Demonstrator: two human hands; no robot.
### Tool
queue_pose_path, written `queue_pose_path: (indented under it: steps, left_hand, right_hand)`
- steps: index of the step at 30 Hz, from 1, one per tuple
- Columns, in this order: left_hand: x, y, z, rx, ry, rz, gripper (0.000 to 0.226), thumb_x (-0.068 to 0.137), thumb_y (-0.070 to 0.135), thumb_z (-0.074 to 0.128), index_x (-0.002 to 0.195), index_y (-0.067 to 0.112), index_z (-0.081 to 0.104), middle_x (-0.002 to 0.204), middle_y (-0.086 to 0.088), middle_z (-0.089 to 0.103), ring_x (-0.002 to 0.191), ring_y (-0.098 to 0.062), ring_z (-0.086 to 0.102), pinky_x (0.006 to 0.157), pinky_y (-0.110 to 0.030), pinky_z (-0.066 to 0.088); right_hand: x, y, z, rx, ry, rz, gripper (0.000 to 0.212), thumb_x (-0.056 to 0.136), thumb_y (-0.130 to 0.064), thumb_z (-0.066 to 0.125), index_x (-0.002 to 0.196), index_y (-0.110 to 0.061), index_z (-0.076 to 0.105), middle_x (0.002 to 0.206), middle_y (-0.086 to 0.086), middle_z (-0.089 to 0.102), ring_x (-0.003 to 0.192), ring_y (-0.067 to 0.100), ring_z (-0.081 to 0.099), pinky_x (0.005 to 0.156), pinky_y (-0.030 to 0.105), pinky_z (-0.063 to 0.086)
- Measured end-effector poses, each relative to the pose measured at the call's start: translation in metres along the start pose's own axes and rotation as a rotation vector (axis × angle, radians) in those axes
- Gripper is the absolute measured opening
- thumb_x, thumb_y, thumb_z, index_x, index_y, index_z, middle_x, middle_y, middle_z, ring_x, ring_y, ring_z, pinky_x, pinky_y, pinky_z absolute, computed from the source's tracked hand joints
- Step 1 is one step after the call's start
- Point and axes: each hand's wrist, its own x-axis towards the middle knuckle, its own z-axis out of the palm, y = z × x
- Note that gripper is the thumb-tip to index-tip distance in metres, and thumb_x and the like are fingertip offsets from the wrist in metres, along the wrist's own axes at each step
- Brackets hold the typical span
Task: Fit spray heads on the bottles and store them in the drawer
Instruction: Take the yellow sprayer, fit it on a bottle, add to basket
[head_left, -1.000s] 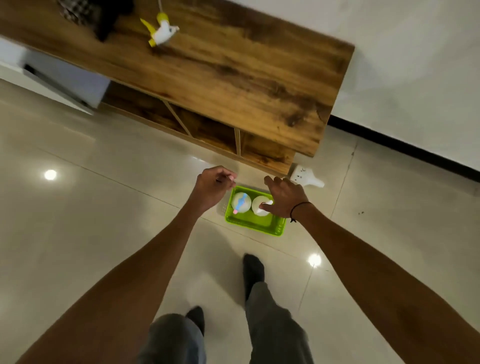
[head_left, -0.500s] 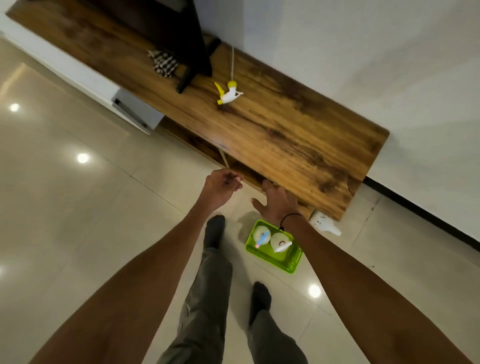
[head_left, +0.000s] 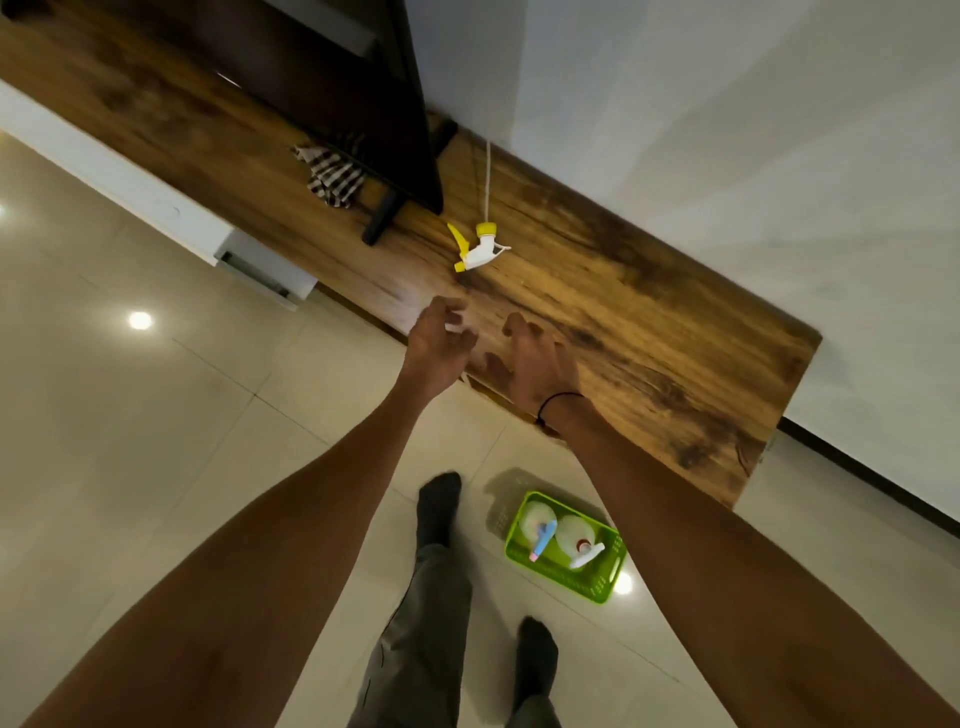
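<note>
A yellow-and-white spray head (head_left: 478, 248) with a long white tube lies on the wooden cabinet top (head_left: 649, 332). My left hand (head_left: 439, 338) and my right hand (head_left: 540, 366) hover over the cabinet's front edge, just below the spray head, fingers apart and holding nothing. On the floor behind my arms sits a green basket (head_left: 597, 584) with two white bottles in it: one with a blue-and-pink spray head (head_left: 540, 530), one with a white-and-red spray head (head_left: 579, 543).
A dark TV (head_left: 332, 88) on a stand and a striped cloth (head_left: 332, 174) occupy the cabinet top to the left. A white drawer unit (head_left: 265, 267) sits below at the left. My socked feet stand on the glossy tiled floor (head_left: 156, 441); the wall is behind.
Both hands have left the green basket on the floor and risen to the cabinet's front edge. The view has tilted up, bringing the TV and spray head closer.
</note>
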Motion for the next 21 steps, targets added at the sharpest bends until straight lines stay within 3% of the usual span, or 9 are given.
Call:
queue_pose_path:
  steps: [3, 6, 8, 10, 14, 18, 21]
  left_hand:
    - [0.037, 0.007, -0.004, 0.114, 0.051, -0.012, 0.051, 0.097, 0.008, 0.069, 0.144, 0.005, 0.050, 0.141, -0.016, 0.056, 0.128, -0.026, 0.058, 0.105, -0.039, 0.053]
    - [0.067, 0.006, -0.004, 0.135, 0.014, 0.043, 0.049, 0.096, 0.007, 0.066, 0.143, 0.004, 0.051, 0.143, -0.017, 0.057, 0.135, -0.032, 0.053, 0.114, -0.047, 0.045]
    - [0.084, 0.004, -0.003, 0.152, -0.003, 0.055, 0.048, 0.096, 0.008, 0.066, 0.142, 0.008, 0.055, 0.143, -0.013, 0.057, 0.135, -0.030, 0.053, 0.110, -0.032, 0.045]
    - [0.095, 0.001, -0.002, 0.088, 0.004, 0.010, 0.047, 0.097, 0.010, 0.066, 0.142, 0.011, 0.055, 0.143, -0.009, 0.056, 0.131, -0.025, 0.058, 0.097, -0.019, 0.045]
    - [0.102, -0.003, 0.000, -0.078, -0.039, -0.054, 0.055, 0.098, 0.016, 0.070, 0.147, 0.014, 0.046, 0.142, -0.008, 0.061, 0.125, -0.025, 0.067, 0.103, -0.045, 0.059]
    - [0.106, -0.006, -0.002, -0.102, -0.119, -0.056, 0.066, 0.101, 0.023, 0.068, 0.157, 0.017, 0.033, 0.145, -0.008, 0.061, 0.130, -0.027, 0.065, 0.104, -0.048, 0.060]
    - [0.105, -0.007, -0.003, -0.111, -0.117, -0.061, 0.059, 0.098, 0.021, 0.070, 0.150, 0.018, 0.043, 0.138, -0.005, 0.064, 0.125, -0.022, 0.066, 0.103, -0.049, 0.059]
  right_hand:
    - [0.037, -0.010, -0.004, -0.018, 0.051, -0.023, 0.052, 0.092, -0.043, 0.064, 0.134, -0.020, 0.045, 0.122, 0.012, 0.060, 0.110, 0.038, 0.061, 0.075, 0.047, 0.058]
    - [0.069, -0.015, -0.007, -0.077, 0.103, -0.049, 0.057, 0.092, -0.026, 0.065, 0.143, -0.015, 0.043, 0.129, 0.015, 0.053, 0.121, 0.038, 0.050, 0.081, 0.053, 0.058]
    - [0.089, -0.017, -0.007, -0.089, 0.123, -0.062, 0.060, 0.092, -0.016, 0.061, 0.149, -0.017, 0.043, 0.137, 0.016, 0.050, 0.127, 0.039, 0.046, 0.089, 0.055, 0.056]
    - [0.105, -0.020, -0.006, -0.123, 0.099, -0.061, 0.066, 0.092, -0.015, 0.061, 0.153, -0.024, 0.039, 0.142, 0.015, 0.046, 0.132, 0.040, 0.043, 0.092, 0.056, 0.053]
    - [0.129, -0.029, 0.000, -0.264, 0.001, -0.095, 0.084, 0.089, -0.016, 0.068, 0.159, -0.037, 0.025, 0.156, 0.015, 0.033, 0.141, 0.041, 0.036, 0.095, 0.054, 0.051]
    - [0.141, -0.036, 0.009, -0.324, -0.030, -0.072, 0.077, 0.092, -0.019, 0.065, 0.157, -0.038, 0.029, 0.155, 0.019, 0.033, 0.141, 0.044, 0.034, 0.100, 0.056, 0.048]
    - [0.135, -0.038, 0.012, -0.288, 0.016, -0.008, 0.069, 0.094, -0.011, 0.061, 0.155, -0.027, 0.032, 0.148, 0.024, 0.038, 0.134, 0.047, 0.038, 0.100, 0.054, 0.048]
